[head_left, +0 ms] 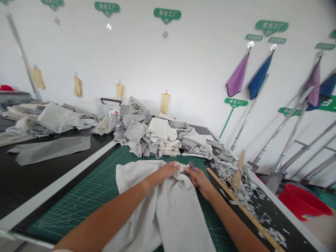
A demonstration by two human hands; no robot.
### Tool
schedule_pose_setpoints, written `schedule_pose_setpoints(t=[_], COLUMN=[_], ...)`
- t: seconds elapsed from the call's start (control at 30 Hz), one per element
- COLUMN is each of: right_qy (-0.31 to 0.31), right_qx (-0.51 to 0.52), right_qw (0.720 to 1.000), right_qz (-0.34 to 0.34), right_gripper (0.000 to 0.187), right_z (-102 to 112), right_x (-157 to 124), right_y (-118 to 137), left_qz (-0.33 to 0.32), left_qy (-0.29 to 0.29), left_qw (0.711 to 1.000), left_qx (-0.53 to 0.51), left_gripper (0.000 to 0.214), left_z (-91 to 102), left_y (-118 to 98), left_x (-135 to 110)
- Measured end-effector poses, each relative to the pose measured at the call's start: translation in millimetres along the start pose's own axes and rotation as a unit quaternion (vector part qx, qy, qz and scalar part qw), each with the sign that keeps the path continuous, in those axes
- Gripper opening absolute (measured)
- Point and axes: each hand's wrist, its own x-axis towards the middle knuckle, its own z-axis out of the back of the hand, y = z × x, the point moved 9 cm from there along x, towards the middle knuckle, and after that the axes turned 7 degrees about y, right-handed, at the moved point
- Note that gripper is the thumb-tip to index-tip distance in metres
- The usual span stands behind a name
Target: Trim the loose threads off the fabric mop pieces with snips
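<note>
A pale grey cloth [168, 210] lies spread on the green cutting mat [91, 196] in front of me. My left hand [168, 170] pinches the cloth's far edge, fingers closed on the fabric. My right hand [197, 177] is right beside it, touching the same edge and gripping small scissors [193, 166] whose blades stick up from the fingers.
A heap of folded grey and cream cloths [157, 136] sits behind the mat. Fabric scraps [244, 189] and a long wooden ruler [244, 210] lie to the right. More cloth piles [39, 120] are at left. A red basin [301, 203] stands beyond the table's right edge.
</note>
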Motion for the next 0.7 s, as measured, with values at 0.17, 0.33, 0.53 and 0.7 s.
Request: schedule_pose_setpoints(t=[0.17,0.33,0.53,0.7], right_qy=[-0.047,-0.074,-0.043,-0.026], right_qx=[-0.026,-0.017,-0.010,0.024], right_qw=[0.999,0.997,0.999,0.999], right_qz=[-0.005,0.005,-0.004,0.010], right_gripper=[0.043,0.045,0.043,0.041], right_z=[0.2,-9.1,-15.3,-11.9], right_x=[-2.3,-2.2,3.1,6.0], right_y=[0.8,-3.1,-10.1,-10.1], left_qz=[-0.004,-0.013,-0.052,-0.051], left_qy=[0.013,0.000,-0.003,-0.021], left_qw=[0.999,1.000,0.998,0.998], left_qx=[-0.039,-0.004,0.033,0.025], left_gripper=[0.039,0.038,0.039,0.037], left_z=[-5.2,-6.4,-1.0,7.7], left_y=[-11.1,-20.5,-18.5,-12.4], left_x=[-7.8,-15.9,-14.2,-9.3])
